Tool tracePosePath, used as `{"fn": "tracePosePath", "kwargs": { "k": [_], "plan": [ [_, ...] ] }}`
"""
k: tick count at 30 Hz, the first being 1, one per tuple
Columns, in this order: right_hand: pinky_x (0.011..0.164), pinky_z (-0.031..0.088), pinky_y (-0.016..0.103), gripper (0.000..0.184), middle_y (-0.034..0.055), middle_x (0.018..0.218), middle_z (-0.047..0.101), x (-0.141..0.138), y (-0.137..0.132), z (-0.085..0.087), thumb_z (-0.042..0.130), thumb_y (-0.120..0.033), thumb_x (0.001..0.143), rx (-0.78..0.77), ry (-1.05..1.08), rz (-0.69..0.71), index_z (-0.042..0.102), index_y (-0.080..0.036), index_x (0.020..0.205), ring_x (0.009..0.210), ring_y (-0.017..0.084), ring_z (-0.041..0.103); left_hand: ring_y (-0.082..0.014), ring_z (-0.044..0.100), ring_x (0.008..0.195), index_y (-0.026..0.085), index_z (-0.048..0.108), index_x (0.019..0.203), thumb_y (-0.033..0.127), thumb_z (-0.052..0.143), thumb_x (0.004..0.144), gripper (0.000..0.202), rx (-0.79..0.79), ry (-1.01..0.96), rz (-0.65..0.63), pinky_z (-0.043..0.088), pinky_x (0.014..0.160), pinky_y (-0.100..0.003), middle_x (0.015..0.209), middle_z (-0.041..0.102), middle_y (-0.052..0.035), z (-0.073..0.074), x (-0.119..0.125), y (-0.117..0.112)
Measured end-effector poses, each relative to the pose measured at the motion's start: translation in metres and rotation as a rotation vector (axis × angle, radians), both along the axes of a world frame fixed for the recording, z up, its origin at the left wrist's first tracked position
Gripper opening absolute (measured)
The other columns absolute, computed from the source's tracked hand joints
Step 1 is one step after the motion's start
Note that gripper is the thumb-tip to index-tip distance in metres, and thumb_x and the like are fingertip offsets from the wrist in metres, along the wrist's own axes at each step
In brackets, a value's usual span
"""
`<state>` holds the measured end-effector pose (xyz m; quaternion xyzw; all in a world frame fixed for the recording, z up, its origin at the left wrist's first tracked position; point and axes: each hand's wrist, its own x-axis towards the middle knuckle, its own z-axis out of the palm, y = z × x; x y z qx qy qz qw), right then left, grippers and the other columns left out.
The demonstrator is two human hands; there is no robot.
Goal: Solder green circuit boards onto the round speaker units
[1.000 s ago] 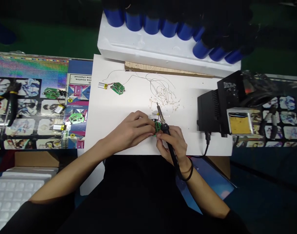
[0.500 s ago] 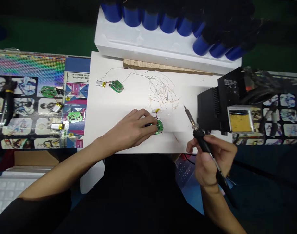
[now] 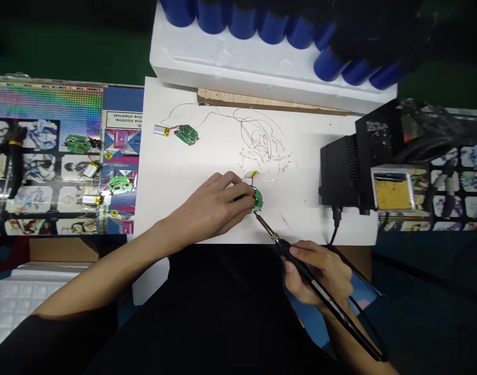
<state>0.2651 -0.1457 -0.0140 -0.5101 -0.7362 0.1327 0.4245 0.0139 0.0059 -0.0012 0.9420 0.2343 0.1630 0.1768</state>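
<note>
My left hand [image 3: 218, 200] pinches a round green circuit board [image 3: 257, 199] at its left side, and my fingers hide part of it. My right hand [image 3: 316, 272] grips a black soldering iron [image 3: 296, 263], whose metal tip [image 3: 260, 221] reaches the board's lower edge. Thin wires lead from the board to a small battery with a yellow label [image 3: 251, 174] just above it. Farther up on the white sheet [image 3: 191, 198], a second green board [image 3: 186, 134] lies wired to a silver battery [image 3: 161, 130].
Tangled wires and solder scraps [image 3: 264, 148] lie above my hands. A black soldering station [image 3: 340, 172] and yellow sponge tray [image 3: 392, 190] stand right. Foam holds blue cylinders [image 3: 242, 23] at the back. More boards [image 3: 119, 184] lie on a printed mat [image 3: 46, 125] left.
My right hand has moved left and down, bringing the iron's tip from the open sheet to the board's edge. My left hand and the board have stayed in place.
</note>
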Motion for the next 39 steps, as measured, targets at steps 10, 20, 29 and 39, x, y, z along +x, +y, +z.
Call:
{"fn": "tracePosePath", "kwargs": {
  "k": [10, 20, 29, 39],
  "plan": [
    [0.058, 0.064, 0.031, 0.030, 0.0056, 0.083, 0.074, -0.005, 0.011, 0.015, 0.073, -0.006, 0.082, -0.025, -0.065, 0.086, 0.070, -0.018, 0.109, 0.069, 0.020, 0.073, -0.0269, 0.059, 0.110, 0.017, 0.068, 0.108, 0.023, 0.055, 0.110, 0.015, 0.014, -0.002, 0.003, 0.048, 0.091, -0.040, 0.121, 0.075, -0.0080, -0.001, 0.000, -0.001],
    [0.058, 0.059, 0.030, 0.031, 0.0075, 0.089, 0.066, -0.007, 0.014, 0.031, 0.071, 0.001, 0.079, -0.124, -0.103, 0.166, 0.069, -0.014, 0.106, 0.072, 0.016, 0.064, -0.0272, 0.060, 0.112, 0.018, 0.068, 0.109, 0.024, 0.054, 0.110, 0.015, 0.004, 0.011, 0.004, 0.046, 0.089, -0.041, 0.122, 0.074, -0.0084, -0.003, 0.000, -0.001],
    [0.061, 0.061, 0.028, 0.027, 0.0069, 0.088, 0.069, -0.011, 0.018, 0.037, 0.070, 0.000, 0.082, -0.126, -0.106, 0.141, 0.069, -0.014, 0.105, 0.074, 0.016, 0.067, -0.0270, 0.058, 0.111, 0.018, 0.068, 0.109, 0.023, 0.053, 0.110, 0.016, 0.003, 0.000, 0.002, 0.047, 0.089, -0.041, 0.122, 0.074, -0.0086, -0.002, 0.000, -0.001],
    [0.055, 0.061, 0.033, 0.025, 0.0028, 0.081, 0.071, 0.002, 0.005, 0.032, 0.073, -0.010, 0.082, -0.011, -0.012, 0.022, 0.070, -0.018, 0.106, 0.065, 0.019, 0.069, -0.0274, 0.060, 0.111, 0.017, 0.068, 0.109, 0.022, 0.056, 0.109, 0.013, 0.017, -0.013, 0.008, 0.048, 0.091, -0.041, 0.121, 0.075, -0.0092, -0.002, 0.000, 0.000]
  ]
}}
